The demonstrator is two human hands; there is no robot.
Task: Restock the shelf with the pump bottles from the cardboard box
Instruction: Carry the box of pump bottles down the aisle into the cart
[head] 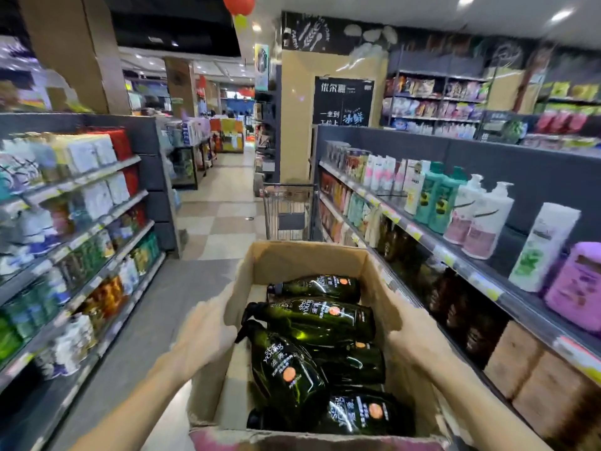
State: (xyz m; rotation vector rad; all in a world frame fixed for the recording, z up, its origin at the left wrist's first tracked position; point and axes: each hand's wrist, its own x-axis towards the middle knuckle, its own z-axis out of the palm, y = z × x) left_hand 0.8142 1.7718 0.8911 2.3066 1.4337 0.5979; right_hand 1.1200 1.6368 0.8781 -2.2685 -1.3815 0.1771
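Dark green pump bottles (320, 315) with orange dots lie on their sides in the open cardboard box (302, 258). The left hand (203, 333) presses flat on the box's left wall, the right hand (413, 336) on its right. The shelf (455, 255) runs just beside it; the aisle floor (224, 206) lies open ahead to a shopping cart (287, 211).

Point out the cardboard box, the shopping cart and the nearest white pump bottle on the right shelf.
cardboard box (305, 260): head view, inner far wall.
shopping cart (287, 211): head view, wire basket's near end.
white pump bottle (487, 222): head view, middle of its body.
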